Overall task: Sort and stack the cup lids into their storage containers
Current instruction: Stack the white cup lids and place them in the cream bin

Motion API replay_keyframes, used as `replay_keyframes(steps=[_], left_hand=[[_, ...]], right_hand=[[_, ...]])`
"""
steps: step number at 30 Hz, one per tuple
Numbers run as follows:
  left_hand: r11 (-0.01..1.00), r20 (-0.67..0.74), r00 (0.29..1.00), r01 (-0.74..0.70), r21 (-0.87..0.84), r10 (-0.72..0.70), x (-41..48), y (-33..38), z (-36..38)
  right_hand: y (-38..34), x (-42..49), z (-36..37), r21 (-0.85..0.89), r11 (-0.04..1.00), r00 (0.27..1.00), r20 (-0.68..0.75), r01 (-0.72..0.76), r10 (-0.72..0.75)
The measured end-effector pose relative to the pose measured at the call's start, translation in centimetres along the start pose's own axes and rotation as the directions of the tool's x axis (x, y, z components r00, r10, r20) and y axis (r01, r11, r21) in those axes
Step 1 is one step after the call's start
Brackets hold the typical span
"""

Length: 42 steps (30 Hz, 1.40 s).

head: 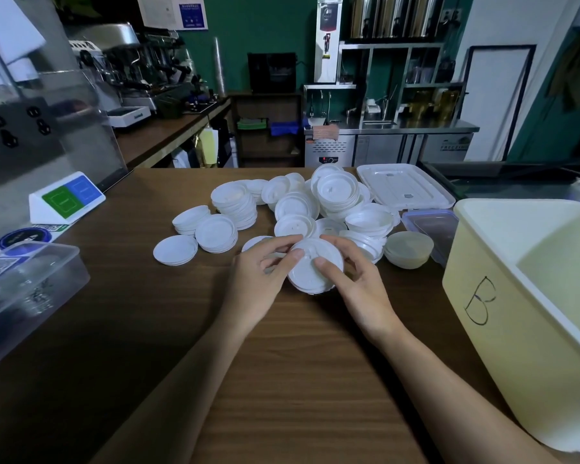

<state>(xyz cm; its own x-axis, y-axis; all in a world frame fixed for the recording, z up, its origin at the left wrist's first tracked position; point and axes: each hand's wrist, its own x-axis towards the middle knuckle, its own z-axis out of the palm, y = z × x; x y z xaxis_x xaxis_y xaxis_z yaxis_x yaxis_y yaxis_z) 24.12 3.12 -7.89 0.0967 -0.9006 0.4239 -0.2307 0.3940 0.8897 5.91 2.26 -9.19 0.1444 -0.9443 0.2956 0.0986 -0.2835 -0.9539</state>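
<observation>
Head view: left hand (258,279), right hand (359,283), fingers (329,269) around 1 thin stack of round white plastic lids (315,276).

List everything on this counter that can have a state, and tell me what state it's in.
Left hand, gripping the held lid stack.
Right hand, gripping the same stack.
Loose lids, heaped unsorted on the counter.
Bin marked B, open, no lids visible inside.
Flat bin lid, off, lying beside the heap.
Small clear box, lid on.

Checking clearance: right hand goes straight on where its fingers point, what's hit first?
The right hand holds the small stack of white round plastic lids; beyond that, probably the left hand, depth unclear.
</observation>
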Motion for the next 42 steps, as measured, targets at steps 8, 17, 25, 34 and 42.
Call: replay_keyframes(steps=[8, 17, 25, 34, 42], left_hand=[[0.994, 0.161, 0.982, 0.106, -0.026, -0.101, -0.1, 0.2, 0.1], [0.994, 0.119, 0.988, 0.106, -0.031, -0.102, 0.4, -0.4, -0.1], [0.981, 0.079, 0.997, -0.028, 0.192, 0.013, -0.1, 0.1, -0.6], [0.733, 0.127, 0.987, -0.162, 0.661, 0.103, 1.1, -3.2, -3.7], [0.799, 0.068, 0.995, -0.103, 0.592, 0.077, 1.3, -2.9, -3.5]], right_hand=[[-0.1, 0.1, -0.2, 0.054, 0.996, 0.997, -0.007, 0.076, -0.076], [0.3, 0.2, -0.1, 0.036, 0.998, 0.998, 0.011, 0.059, -0.06], [0.4, 0.2, 0.1, 0.016, 0.995, 0.994, -0.036, 0.1, -0.099], [0.7, 0.6, -0.4, -0.011, 0.998, 0.995, -0.085, 0.058, -0.059], [0.9, 0.6, -0.5, -0.034, 0.999, 0.995, -0.088, 0.039, -0.042]])
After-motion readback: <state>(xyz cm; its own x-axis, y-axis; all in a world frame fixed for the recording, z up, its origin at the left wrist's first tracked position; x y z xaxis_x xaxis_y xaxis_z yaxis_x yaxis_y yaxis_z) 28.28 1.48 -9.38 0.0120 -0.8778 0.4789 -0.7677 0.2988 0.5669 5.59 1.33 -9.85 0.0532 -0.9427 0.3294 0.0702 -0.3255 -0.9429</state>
